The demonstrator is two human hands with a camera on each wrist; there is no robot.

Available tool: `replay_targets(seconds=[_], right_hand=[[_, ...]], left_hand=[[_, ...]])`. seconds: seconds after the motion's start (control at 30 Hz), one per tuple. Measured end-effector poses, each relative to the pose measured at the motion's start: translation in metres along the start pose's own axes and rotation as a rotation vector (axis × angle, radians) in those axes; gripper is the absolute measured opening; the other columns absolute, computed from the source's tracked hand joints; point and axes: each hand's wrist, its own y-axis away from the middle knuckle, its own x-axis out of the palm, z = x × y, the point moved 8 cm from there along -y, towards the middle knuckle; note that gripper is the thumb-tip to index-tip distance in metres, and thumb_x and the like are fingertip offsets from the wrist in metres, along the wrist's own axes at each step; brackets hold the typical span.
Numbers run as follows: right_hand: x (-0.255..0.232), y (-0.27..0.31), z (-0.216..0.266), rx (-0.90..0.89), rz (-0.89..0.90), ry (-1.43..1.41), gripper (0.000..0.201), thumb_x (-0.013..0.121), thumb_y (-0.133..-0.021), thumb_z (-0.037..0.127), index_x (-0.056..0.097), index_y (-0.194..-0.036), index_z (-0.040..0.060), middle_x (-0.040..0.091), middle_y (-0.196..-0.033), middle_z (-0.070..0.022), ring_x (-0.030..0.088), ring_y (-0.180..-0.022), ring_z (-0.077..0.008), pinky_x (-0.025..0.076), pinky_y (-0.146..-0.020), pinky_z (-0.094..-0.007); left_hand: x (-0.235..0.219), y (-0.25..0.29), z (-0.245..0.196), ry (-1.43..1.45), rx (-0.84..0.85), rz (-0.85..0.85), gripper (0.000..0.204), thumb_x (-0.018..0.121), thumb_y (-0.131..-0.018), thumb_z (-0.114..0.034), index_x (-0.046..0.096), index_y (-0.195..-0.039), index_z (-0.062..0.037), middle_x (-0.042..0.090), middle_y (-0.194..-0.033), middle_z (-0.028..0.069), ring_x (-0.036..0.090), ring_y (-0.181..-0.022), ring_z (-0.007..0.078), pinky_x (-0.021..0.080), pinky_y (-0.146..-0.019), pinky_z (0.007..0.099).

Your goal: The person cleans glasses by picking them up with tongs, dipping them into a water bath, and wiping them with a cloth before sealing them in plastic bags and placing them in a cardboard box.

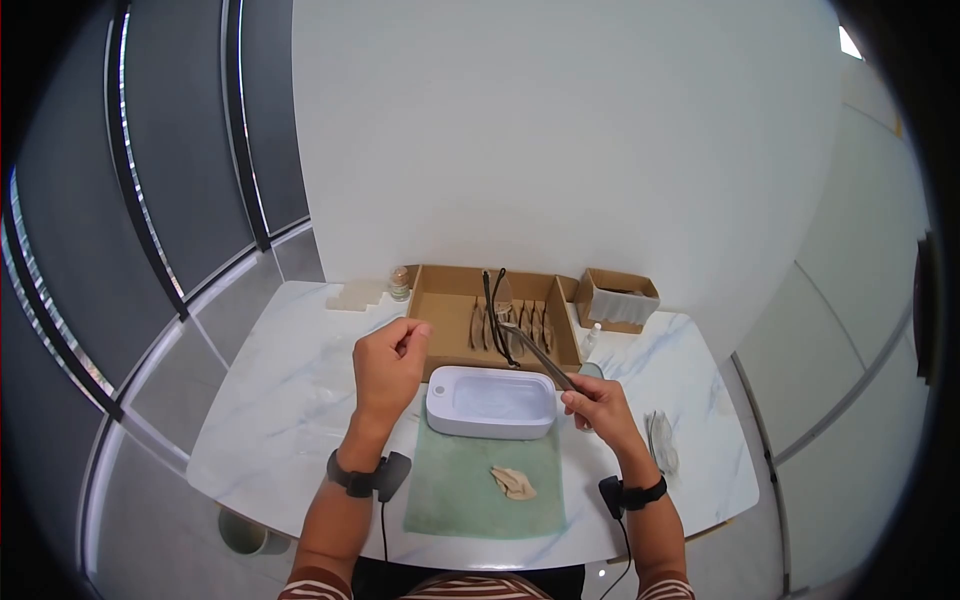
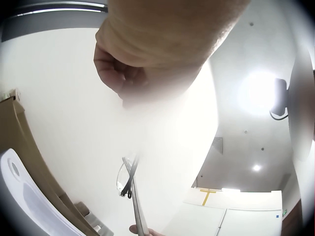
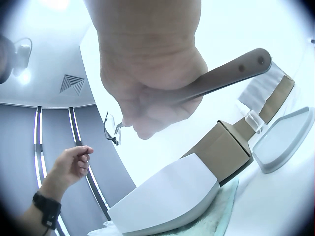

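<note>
My right hand (image 1: 597,408) grips the riveted handle of a long utensil (image 1: 545,358) with a fork-like head. From its far end hangs a pair of dark-framed glasses (image 1: 494,318), raised in front of the cardboard tray; in the left wrist view the glasses (image 2: 129,184) dangle at the utensil's tip. My left hand (image 1: 390,365) is raised to the left of the glasses, fingers curled and holding nothing. Below and between both hands sits a white oblong cleaner (image 1: 490,430) with an uncovered basin holding what looks like liquid. In the right wrist view the utensil's handle (image 3: 226,73) passes through my right hand.
Behind the cleaner, a cardboard tray (image 1: 435,320) holds several upright brown pieces. A green mat (image 1: 450,500) bears a crumpled beige cloth (image 1: 514,483). A glass jar (image 1: 399,285), a small cardboard box (image 1: 622,322), a small bottle (image 1: 591,340) and a pale lid (image 3: 283,140) stand around.
</note>
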Motion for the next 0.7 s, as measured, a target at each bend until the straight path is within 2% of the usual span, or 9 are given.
replay_targets(seconds=[0.03,0.1,0.17,0.2,0.27,0.43,0.7], right_hand=[[-0.001,-0.001,0.000,-0.004,-0.003,-0.002,0.037,0.074,-0.094,0.018,0.069,-0.127,0.0015,0.063,-0.072,0.0016,0.053,-0.054,-0.0052,0.038,-0.048,-0.0213],[-0.002,-0.001,-0.003,0.001,-0.012,-0.011,0.038,0.074,-0.094,0.018,0.069,-0.128,0.0014,0.063,-0.072,0.0016,0.053,-0.054,-0.0051,0.038,-0.048,-0.0211],[-0.004,0.001,-0.006,-0.001,-0.020,-0.042,0.036,0.074,-0.095,0.020,0.070,-0.127,0.0041,0.062,-0.077,0.0020,0.055,-0.066,-0.0049,0.046,-0.053,-0.0209],[-0.005,0.001,-0.007,0.013,-0.023,-0.056,0.036,0.074,-0.095,0.020,0.070,-0.127,0.0041,0.062,-0.077,0.0020,0.055,-0.066,-0.0049,0.046,-0.053,-0.0209],[-0.005,0.003,-0.008,0.001,-0.006,-0.006,0.036,0.074,-0.095,0.020,0.071,-0.126,0.0036,0.063,-0.078,0.0021,0.056,-0.068,-0.0050,0.047,-0.054,-0.0213],[-0.014,0.009,-0.015,0.019,-0.035,-0.034,0.035,0.074,-0.095,0.021,0.071,-0.125,0.0034,0.063,-0.078,0.0025,0.055,-0.067,-0.0050,0.047,-0.054,-0.0218],[-0.013,0.008,-0.026,-0.003,-0.011,-0.001,0.038,0.076,-0.094,0.024,0.071,-0.125,0.0038,0.061,-0.076,0.0029,0.051,-0.061,-0.0047,0.044,-0.053,-0.0218]], left_hand=[[0.004,0.000,0.001,0.017,-0.030,0.018,0.018,0.066,-0.097,-0.012,0.074,-0.096,0.0034,0.061,-0.069,-0.0033,0.049,-0.064,0.0035,0.041,-0.057,0.0229],[0.008,0.000,-0.001,0.016,-0.024,0.020,0.018,0.066,-0.098,-0.013,0.074,-0.096,0.0032,0.061,-0.069,-0.0037,0.050,-0.064,0.0030,0.040,-0.057,0.0220],[0.011,0.002,0.000,0.061,-0.046,0.016,0.019,0.065,-0.098,-0.014,0.073,-0.095,0.0024,0.062,-0.070,-0.0031,0.052,-0.064,0.0029,0.040,-0.056,0.0210],[0.013,0.003,0.000,0.050,-0.054,0.032,0.019,0.065,-0.098,-0.014,0.073,-0.095,0.0024,0.062,-0.070,-0.0031,0.052,-0.064,0.0029,0.040,-0.056,0.0210],[0.009,0.004,0.002,0.134,-0.079,-0.010,0.016,0.066,-0.096,-0.010,0.073,-0.092,0.0037,0.057,-0.066,-0.0045,0.046,-0.060,0.0021,0.037,-0.054,0.0213],[0.008,0.005,0.002,0.167,-0.169,0.038,0.017,0.064,-0.099,-0.011,0.072,-0.094,0.0027,0.061,-0.070,-0.0032,0.050,-0.062,0.0025,0.039,-0.056,0.0198],[0.012,0.010,-0.011,0.112,-0.084,0.041,0.017,0.063,-0.099,-0.010,0.071,-0.095,0.0035,0.062,-0.074,-0.0016,0.052,-0.065,0.0032,0.040,-0.058,0.0202]])
